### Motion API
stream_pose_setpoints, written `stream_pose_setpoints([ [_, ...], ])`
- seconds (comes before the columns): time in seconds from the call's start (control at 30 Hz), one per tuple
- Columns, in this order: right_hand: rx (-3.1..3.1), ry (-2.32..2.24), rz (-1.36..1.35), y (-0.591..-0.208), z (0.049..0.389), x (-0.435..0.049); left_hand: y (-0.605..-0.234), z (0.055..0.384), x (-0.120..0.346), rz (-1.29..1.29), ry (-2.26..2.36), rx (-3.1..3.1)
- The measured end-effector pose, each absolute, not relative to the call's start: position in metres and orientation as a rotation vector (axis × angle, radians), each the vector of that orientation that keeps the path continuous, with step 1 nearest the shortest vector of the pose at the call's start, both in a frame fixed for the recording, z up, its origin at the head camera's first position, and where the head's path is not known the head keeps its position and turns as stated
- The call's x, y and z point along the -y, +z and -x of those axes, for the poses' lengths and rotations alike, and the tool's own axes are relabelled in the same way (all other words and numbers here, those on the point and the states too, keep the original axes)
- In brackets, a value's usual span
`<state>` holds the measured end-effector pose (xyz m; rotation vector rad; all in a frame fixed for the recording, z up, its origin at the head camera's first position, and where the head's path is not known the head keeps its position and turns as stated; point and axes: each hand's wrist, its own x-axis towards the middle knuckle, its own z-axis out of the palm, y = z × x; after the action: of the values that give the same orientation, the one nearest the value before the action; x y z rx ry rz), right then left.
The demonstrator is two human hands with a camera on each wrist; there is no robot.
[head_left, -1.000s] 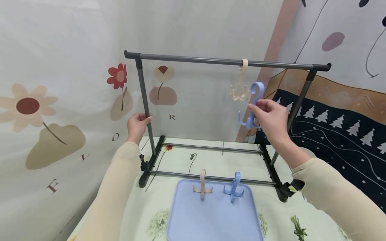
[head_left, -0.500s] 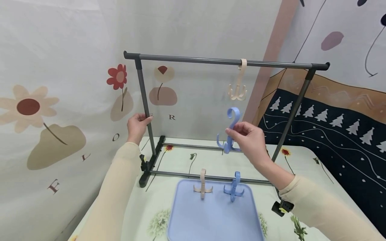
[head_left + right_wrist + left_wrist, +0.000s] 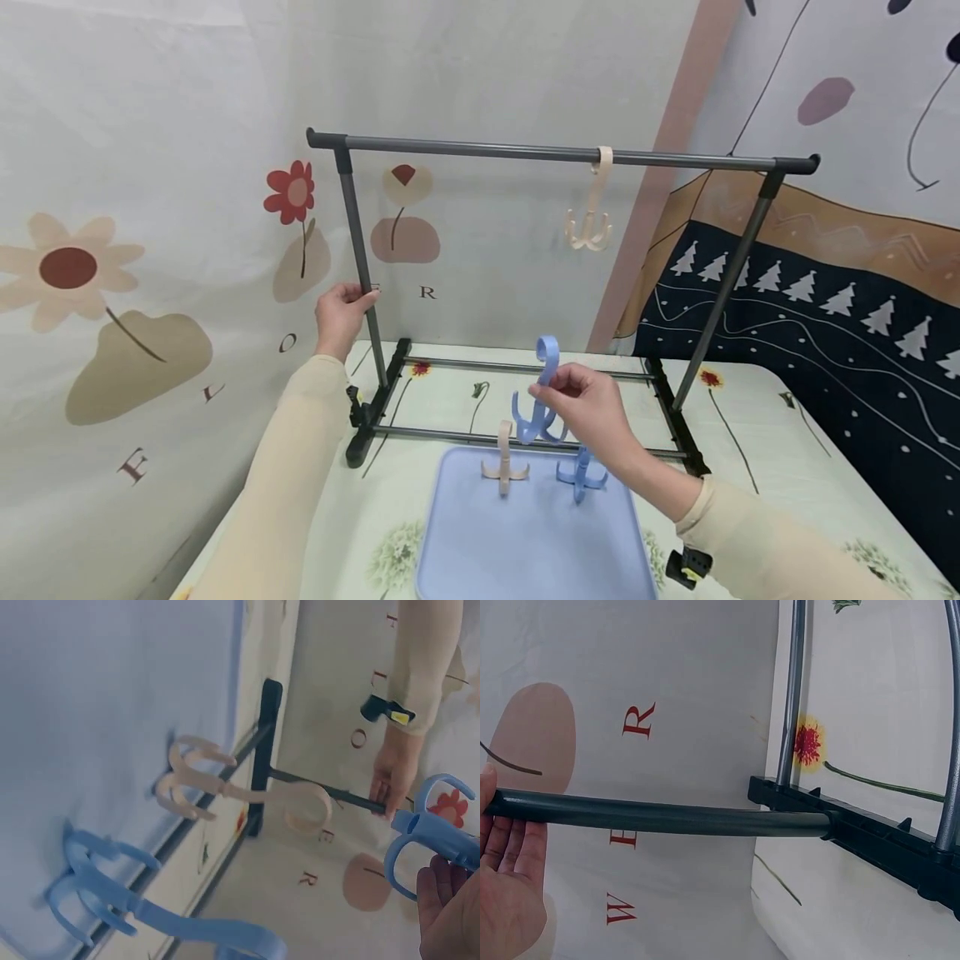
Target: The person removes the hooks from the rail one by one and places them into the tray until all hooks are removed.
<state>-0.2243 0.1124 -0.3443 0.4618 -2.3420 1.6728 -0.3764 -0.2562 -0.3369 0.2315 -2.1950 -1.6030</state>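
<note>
My right hand [image 3: 588, 408] pinches a blue multi-prong hanging hook [image 3: 542, 392] by its stem, upright, above the far edge of a light blue tray [image 3: 525, 542]. In the right wrist view the same blue hook [image 3: 439, 832] shows at the right edge, prongs spread. My left hand [image 3: 341, 319] grips the left post [image 3: 358, 242] of a dark metal rack, thumb on its near side. On the tray stand a beige hook [image 3: 504, 467] and a second blue hook [image 3: 580, 479], partly behind my right wrist. Another beige hook [image 3: 592, 204] hangs from the rack's top bar [image 3: 480, 150].
The rack's black feet [image 3: 678, 429] and lower bars [image 3: 465, 436] stand on a flower-print tablecloth [image 3: 780, 433] just behind the tray. A printed curtain [image 3: 480, 75] rises behind. The right post [image 3: 727, 292] is beside my right forearm.
My right hand has carried the blue hook down and to the left, from near the hanging beige hook to low over the tray's far edge. The left hand keeps its place.
</note>
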Motion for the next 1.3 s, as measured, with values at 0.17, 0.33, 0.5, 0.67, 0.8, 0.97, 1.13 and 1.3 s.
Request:
stream_pose_setpoints([
  [0.17,2.352,1.704,-0.498,-0.360,0.218,-0.104,-0.337,0.376,0.256,-0.237,-1.603,2.194],
  [0.33,2.356,1.745,-0.507,-0.372,0.212,-0.097,-0.337,0.376,0.257,-0.236,-1.612,2.188],
  [0.5,2.379,1.792,-0.511,-0.386,0.205,-0.090,-0.336,0.376,0.257,-0.240,-1.611,2.191],
  [0.67,2.430,1.755,-0.530,-0.405,0.200,-0.084,-0.335,0.378,0.257,-0.237,-1.600,2.198],
  [0.8,2.458,1.697,-0.571,-0.421,0.196,-0.079,-0.335,0.378,0.258,-0.234,-1.597,2.200],
  [0.97,2.502,1.645,-0.589,-0.442,0.193,-0.074,-0.336,0.378,0.258,-0.237,-1.602,2.200],
  [1.13,2.515,1.646,-0.588,-0.457,0.193,-0.071,-0.338,0.379,0.258,-0.239,-1.608,2.199],
  [1.3,2.508,1.638,-0.594,-0.467,0.196,-0.070,-0.339,0.380,0.258,-0.240,-1.607,2.196],
])
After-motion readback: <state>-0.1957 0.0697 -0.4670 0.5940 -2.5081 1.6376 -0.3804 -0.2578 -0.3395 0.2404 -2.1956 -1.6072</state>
